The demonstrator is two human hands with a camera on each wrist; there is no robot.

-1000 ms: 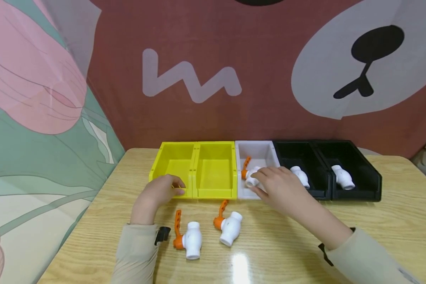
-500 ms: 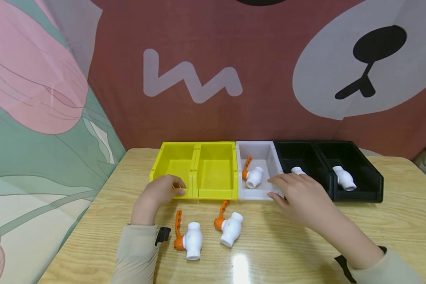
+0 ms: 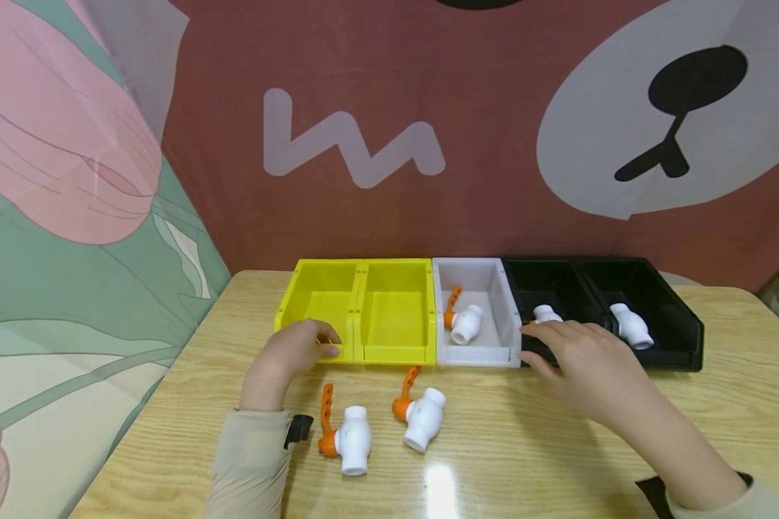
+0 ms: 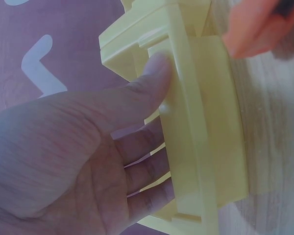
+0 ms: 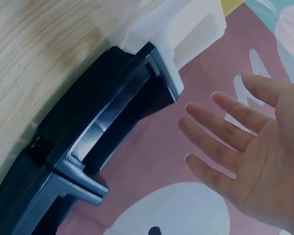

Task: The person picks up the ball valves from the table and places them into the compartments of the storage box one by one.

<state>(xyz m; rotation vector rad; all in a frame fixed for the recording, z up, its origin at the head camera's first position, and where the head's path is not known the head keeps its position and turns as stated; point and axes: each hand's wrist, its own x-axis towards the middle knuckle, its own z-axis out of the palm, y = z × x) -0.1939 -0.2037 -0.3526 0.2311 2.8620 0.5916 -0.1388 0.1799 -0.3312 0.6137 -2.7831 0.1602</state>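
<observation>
Leftmost yellow bin (image 3: 327, 280): upright, over at eleven o'clock.
Inner black bin (image 3: 539, 280): upright, one o'clock, white valve (image 3: 547, 313) inside.
Loose valves (image 3: 354, 441) (image 3: 424, 419): white, lying, orange handles towards twelve and one.

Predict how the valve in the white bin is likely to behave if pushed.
The valve would probably start rolling, its body being rounded, but the orange handle jutting out should soon stop it. It looks like smooth plastic, so likely stiff.

The left sleeve (image 3: 247, 465) was beige and creased, with a black tab (image 3: 298, 430) at its end. The right sleeve (image 3: 753, 506), also beige, had a black flap (image 3: 653, 496).
</observation>
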